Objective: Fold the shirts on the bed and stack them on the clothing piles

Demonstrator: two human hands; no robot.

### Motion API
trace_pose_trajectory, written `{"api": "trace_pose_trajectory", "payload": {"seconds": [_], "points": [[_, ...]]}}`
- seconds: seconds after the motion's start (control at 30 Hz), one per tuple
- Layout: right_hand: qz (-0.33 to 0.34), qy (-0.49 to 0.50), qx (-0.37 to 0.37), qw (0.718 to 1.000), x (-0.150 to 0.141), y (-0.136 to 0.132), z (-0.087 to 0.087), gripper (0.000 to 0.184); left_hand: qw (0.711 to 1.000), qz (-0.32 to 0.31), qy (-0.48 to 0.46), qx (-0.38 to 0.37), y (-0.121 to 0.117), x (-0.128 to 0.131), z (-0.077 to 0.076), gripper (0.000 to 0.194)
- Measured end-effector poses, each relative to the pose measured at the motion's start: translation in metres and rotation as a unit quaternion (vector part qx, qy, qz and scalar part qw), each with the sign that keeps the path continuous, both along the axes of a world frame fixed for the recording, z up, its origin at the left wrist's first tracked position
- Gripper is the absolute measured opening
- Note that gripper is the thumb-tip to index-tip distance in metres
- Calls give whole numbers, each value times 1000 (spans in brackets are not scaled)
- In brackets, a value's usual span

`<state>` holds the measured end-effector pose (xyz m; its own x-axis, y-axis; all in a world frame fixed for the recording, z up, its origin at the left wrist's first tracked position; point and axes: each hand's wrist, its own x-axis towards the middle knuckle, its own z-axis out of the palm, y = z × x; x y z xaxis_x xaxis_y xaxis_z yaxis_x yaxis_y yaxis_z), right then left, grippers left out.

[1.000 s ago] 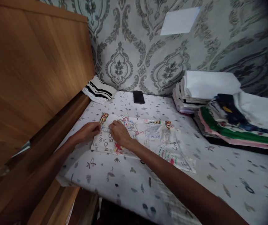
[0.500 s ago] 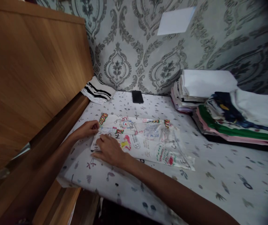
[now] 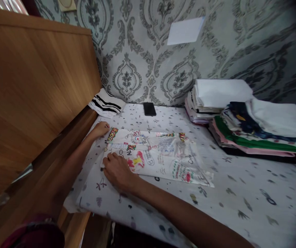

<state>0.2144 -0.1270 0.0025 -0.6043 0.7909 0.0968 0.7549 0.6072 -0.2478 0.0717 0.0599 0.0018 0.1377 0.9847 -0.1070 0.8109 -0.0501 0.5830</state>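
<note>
A white garment (image 3: 163,155) with colourful cartoon prints and lettering lies folded into a long strip on the patterned sheet. Its exact kind cannot be told. At its far left corner is my left hand (image 3: 101,130), fingers closed in a pinch at the cloth's edge. My right hand (image 3: 118,172) rests at the near left corner, with its fingers bent over the fabric and closed on the edge. The thumb of this hand is mostly hidden. Some creases run through the right end of the garment.
Two stacks of folded clothes (image 3: 222,93) (image 3: 261,137) stand at the right. A black phone (image 3: 150,109) lies near the wall. Folded striped cloth (image 3: 106,103) sits by the wooden panel (image 3: 39,69) on the left. White paper (image 3: 185,31) is on the wall.
My left hand has moved away from me along the garment's left edge to its far corner. My right hand has shifted slightly down and left, its fingers more bent. The view has tilted a little.
</note>
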Motion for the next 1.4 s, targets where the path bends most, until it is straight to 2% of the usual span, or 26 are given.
{"api": "trace_pose_trajectory", "payload": {"seconds": [0.1, 0.23, 0.33, 0.47, 0.63, 0.8, 0.9, 0.97, 1.07, 1.2, 1.3, 1.4], "points": [[-8, 30, -11, 999, 0, -2, 2, 31, 999, 5, 32, -19, 6, 11, -4, 17], [-57, 68, -32, 996, -4, 1, 2, 48, 998, 11, 60, -23, 5, 17, -5, 21], [-54, 56, -37, 996, -10, 4, 5, 44, 997, 23, 69, -10, 4, 19, -3, 23], [-43, 5, -41, 998, -18, 6, 11, 25, 998, 26, 57, -16, 2, 23, -5, 21], [-47, 25, -45, 998, -16, 9, 13, 30, 999, 8, 12, -47, -7, 29, 0, 16], [-110, 164, -77, 977, 6, 10, 7, 31, 999, -10, -11, -44, -13, 47, 30, 13], [-126, 304, -54, 943, 27, 5, 4, 40, 998, -29, -40, -42, -15, 71, 47, 15], [-132, 377, -42, 916, 45, -2, 4, 45, 996, -44, -58, -44, -16, 93, 51, 17], [-149, 434, -35, 888, 75, -14, -1, 46, 994, -63, -73, -55, -20, 131, 43, 24], [-213, 431, -57, 875, 111, -31, -19, 47, 990, -81, -84, -80, -29, 174, 16, 35], [-262, 420, -105, 862, 125, -36, -32, 46, 987, -89, -93, -95, -35, 190, 1, 40], [-266, 418, -132, 859, 130, -36, -35, 43, 983, -102, -110, -105, -36, 190, -1, 35]]}}
